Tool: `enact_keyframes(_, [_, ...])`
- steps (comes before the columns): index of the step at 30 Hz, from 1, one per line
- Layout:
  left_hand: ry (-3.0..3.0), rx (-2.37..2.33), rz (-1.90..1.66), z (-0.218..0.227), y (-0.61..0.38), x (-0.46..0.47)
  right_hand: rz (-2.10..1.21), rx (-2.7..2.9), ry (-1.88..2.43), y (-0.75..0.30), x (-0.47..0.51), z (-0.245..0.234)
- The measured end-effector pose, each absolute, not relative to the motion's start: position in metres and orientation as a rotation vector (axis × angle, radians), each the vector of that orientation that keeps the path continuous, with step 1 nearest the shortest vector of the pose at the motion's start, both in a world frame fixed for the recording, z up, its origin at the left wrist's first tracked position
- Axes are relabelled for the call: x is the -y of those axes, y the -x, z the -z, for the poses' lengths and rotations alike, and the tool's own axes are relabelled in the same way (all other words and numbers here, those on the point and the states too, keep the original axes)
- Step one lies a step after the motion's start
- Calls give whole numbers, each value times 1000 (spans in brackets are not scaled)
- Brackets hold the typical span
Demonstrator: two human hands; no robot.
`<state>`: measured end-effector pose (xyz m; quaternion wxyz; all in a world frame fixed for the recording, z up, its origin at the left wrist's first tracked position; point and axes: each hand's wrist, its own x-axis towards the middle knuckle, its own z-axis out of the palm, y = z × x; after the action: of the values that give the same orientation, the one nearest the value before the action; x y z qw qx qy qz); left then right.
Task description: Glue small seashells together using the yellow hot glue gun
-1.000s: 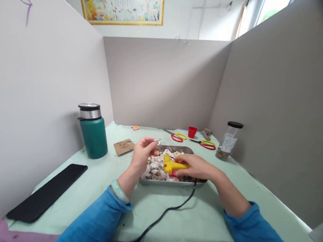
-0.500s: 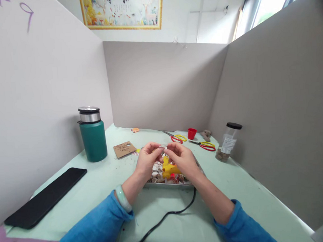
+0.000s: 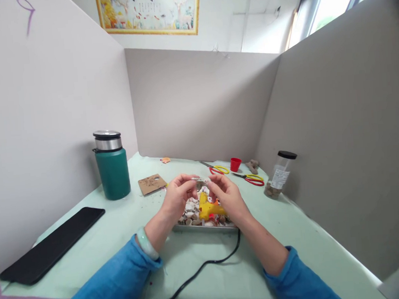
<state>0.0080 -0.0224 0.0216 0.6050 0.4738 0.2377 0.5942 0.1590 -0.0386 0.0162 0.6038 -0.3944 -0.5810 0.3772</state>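
My left hand (image 3: 178, 198) and my right hand (image 3: 226, 194) are raised over a metal tray (image 3: 206, 229) full of shells (image 3: 190, 213). Thumb and fingers of each hand pinch a small whitish piece (image 3: 202, 179) that spans the narrow gap between the fingertips. It is too small to tell its kind. Just below, a yellow glue gun (image 3: 208, 207) lies on the shells, partly covered by my right hand. A black cord (image 3: 208, 262) runs from the tray toward the front edge of the table.
A green flask (image 3: 113, 172) and a black flat case (image 3: 55, 246) stand and lie at left, near a brown card (image 3: 152, 184). Behind the tray are two pairs of scissors (image 3: 253, 179) and a red cup (image 3: 235, 164). A black-lidded jar (image 3: 280, 175) is at right. Grey panels surround the table.
My fingertips have drawn slightly apart, with the small whitish piece stretched between them. The whole view has shifted a little; the glue gun and tray stay put.
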Motion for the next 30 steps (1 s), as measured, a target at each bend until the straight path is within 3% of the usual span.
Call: enact_keyframes(30, [-1309, -691, -1211, -18, -11, 21, -725, 1571, 926, -166, 41, -5])
